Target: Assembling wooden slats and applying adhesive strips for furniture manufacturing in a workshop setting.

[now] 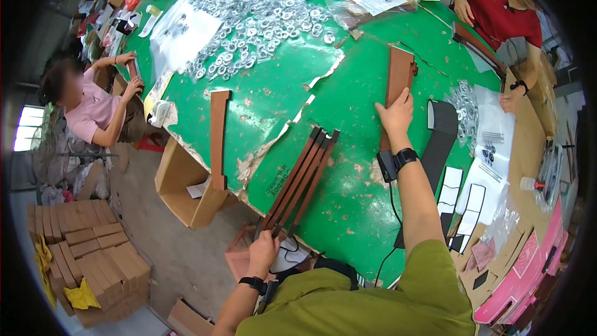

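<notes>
The left hand point(264, 252) is curled closed around the near end of a bundle of brown strips point(291, 179), which fans out ahead of it over the edge of the green table point(360, 214). The right hand point(397, 115) lies half-open, thumb apart, on a wide brown strip point(400, 71) flat on the table; whether it grips, I cannot tell. Between the hands, bare green tabletop gives open room. Right of the right hand are a dark curved piece point(440, 126) and, past it, a clear bag point(463, 109) with grey rings inside. Ahead and left of the left hand, a lone brown strip point(218, 140) reaches the table's edge; beside it an open wooden box point(208, 208) contains something white point(198, 190). Far ahead of both hands spreads a ring pile point(267, 22). Well left of the left hand, cardboard boxes point(102, 261) stand stacked beyond a strip of floor point(171, 255).
</notes>
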Tool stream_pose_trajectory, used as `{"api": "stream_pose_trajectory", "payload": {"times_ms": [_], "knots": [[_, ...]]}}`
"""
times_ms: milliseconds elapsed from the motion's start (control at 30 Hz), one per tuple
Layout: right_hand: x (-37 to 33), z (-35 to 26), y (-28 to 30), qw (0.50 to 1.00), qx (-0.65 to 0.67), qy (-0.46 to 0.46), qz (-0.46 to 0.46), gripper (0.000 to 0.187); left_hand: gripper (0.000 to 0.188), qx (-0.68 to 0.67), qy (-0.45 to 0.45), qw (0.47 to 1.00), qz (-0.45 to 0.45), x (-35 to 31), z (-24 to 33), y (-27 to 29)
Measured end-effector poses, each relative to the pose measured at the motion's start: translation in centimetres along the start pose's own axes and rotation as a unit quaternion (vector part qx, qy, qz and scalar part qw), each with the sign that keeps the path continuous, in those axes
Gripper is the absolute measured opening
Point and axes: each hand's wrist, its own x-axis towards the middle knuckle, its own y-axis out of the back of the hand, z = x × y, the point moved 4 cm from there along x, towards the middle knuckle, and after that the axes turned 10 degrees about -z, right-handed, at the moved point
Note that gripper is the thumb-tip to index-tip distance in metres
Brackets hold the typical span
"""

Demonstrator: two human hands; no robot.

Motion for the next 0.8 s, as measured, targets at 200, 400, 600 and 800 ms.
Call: {"api": "stream_pose_trajectory", "payload": {"times_ms": [200, 400, 600, 800], "knots": [[1.4, 3.4, -0.8, 0.996, 0.085, 0.007, -0.006, 0.086, 0.025, 0.012, 0.002, 1.000, 0.011, 0.2, 0.8, 0.1], [-0.6, 4.7, 2.6, 0.946, 0.317, -0.028, 0.064, 0.087, 0.026, 0.022, 0.027, 0.999, -0.014, 0.1, 0.3, -0.1], [-5.7, 6.5, 4.6, 0.907, 0.419, -0.045, -0.024, 0.084, 0.025, 0.009, 0.013, 1.000, -0.007, 0.0, 0.5, 0.5], [-12.2, 6.2, 3.1, 0.926, 0.373, -0.050, 0.008, 0.080, 0.025, 0.010, 0.007, 1.000, -0.001, -0.5, -0.2, 0.0]]}}
